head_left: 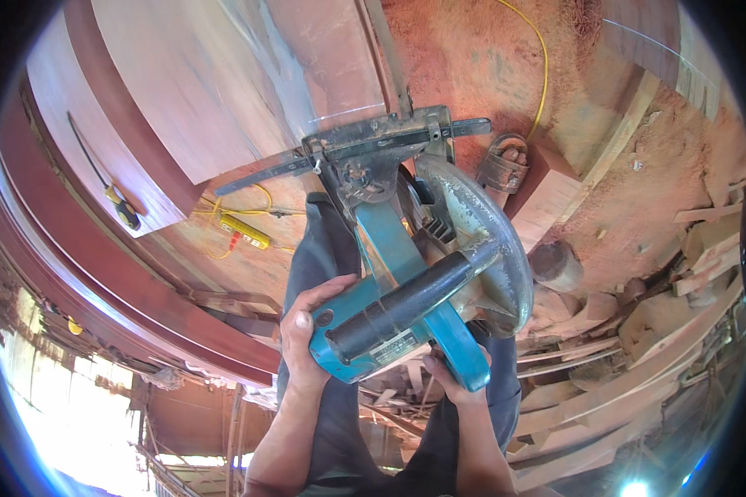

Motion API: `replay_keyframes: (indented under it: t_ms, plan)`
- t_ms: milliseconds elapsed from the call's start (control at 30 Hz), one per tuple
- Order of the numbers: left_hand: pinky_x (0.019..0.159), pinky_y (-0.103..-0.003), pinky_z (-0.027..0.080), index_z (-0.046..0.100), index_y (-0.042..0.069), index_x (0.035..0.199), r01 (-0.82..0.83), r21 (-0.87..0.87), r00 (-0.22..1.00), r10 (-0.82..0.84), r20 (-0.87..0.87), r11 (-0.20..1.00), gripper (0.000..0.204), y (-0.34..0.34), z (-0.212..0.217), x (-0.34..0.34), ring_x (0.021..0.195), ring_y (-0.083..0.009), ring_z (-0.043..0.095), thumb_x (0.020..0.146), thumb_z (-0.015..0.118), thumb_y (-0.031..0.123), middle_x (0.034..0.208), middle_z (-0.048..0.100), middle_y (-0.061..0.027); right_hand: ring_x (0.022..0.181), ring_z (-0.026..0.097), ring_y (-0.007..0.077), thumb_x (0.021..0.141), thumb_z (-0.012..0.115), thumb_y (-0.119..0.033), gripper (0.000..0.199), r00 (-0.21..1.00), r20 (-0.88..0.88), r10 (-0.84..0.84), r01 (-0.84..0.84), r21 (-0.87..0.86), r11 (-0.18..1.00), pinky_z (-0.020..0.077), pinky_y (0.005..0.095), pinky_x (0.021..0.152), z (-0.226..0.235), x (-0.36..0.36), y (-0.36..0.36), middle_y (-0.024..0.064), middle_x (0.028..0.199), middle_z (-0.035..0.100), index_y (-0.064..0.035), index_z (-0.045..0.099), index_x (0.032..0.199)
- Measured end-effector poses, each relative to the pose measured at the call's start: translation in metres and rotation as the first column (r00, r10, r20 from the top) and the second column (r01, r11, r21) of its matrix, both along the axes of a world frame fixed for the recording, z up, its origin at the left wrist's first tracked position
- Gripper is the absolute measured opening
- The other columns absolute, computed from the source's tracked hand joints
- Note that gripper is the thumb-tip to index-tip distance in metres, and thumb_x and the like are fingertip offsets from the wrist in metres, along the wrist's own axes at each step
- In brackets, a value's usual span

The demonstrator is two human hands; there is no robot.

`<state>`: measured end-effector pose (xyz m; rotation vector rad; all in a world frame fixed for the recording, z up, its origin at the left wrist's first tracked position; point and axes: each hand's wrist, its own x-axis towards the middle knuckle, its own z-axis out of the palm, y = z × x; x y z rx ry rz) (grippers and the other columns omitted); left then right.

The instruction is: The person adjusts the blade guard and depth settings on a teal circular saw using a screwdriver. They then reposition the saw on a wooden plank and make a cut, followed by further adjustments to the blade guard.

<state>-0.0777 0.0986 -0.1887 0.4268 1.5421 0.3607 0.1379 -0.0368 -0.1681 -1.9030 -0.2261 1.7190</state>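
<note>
Saw is in both my hands: left hand gripping its housing, right hand closed on the blue rear, fingers partly hidden. Just ahead, its base overlaps the board's end in view; touching, I can't tell. It's already lifted; any cut's progress is hidden.

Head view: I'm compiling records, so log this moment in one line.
left hand: holding power tool's left side | right hand: holding its right side | screwdriver: on board

Dusty floor under yellow socket strip, wood offcuts.
</note>
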Motion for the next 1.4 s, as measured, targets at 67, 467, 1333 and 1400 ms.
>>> replay_keyframes:
  t_ms: [67, 467, 1333, 1400]
  plan:
    - [0.114, -0.052, 0.049, 0.06, -0.007, 0.129, 0.004, 0.009, 1.0, -0.004, -0.008, 1.0, 0.074, -0.003, -0.001, 0.0, 0.129, -0.0386, 0.063, 0.109, 0.038, 0.061, 0.141, 0.06, -0.034, 0.072, 0.068, 0.0167, 0.082, 0.087, -0.001, 0.025, 0.999, -0.001, 0.039, -0.039, 0.05, 0.998, 0.0525, 0.029, 0.068, -0.003, 0.002, 0.005, 0.0083, 0.088, 0.073, 0.001, 0.075, 0.104]
    - [0.114, -0.054, 0.046, 0.064, -0.007, 0.113, -0.173, 0.092, 0.969, 0.186, -0.165, 0.981, 0.061, -0.008, 0.004, 0.007, 0.126, -0.0431, 0.063, 0.108, 0.039, 0.048, 0.123, 0.067, -0.0363, 0.079, 0.069, 0.0168, 0.078, 0.089, 0.001, 0.03, 0.994, -0.091, -0.06, 0.078, 0.205, 0.976, 0.0518, 0.0299, 0.071, -0.011, -0.003, 0.0, 0.0088, 0.09, 0.073, 0.0011, 0.076, 0.105]
    - [0.107, -0.05, 0.051, 0.061, -0.006, 0.104, 0.096, 0.282, 0.957, -0.011, -0.291, 0.955, 0.051, 0.015, -0.005, -0.021, 0.111, -0.0392, 0.069, 0.107, 0.039, 0.04, 0.114, 0.072, -0.0369, 0.081, 0.066, 0.0231, 0.069, 0.092, -0.01, 0.052, 0.978, -0.189, -0.082, 0.136, 0.294, 0.946, 0.0487, 0.0359, 0.075, -0.022, -0.019, 0.02, 0.01, 0.091, 0.073, -0.0016, 0.077, 0.118]
    - [0.106, -0.05, 0.051, 0.061, -0.006, 0.104, 0.104, 0.305, 0.957, -0.011, -0.291, 0.947, 0.051, 0.016, -0.006, -0.021, 0.11, -0.0383, 0.069, 0.108, 0.04, 0.04, 0.114, 0.071, -0.0361, 0.081, 0.066, 0.0233, 0.069, 0.092, -0.012, 0.053, 0.985, -0.161, -0.054, 0.103, 0.314, 0.944, 0.0486, 0.0359, 0.075, -0.022, -0.018, 0.023, 0.0101, 0.091, 0.073, -0.0019, 0.077, 0.119]
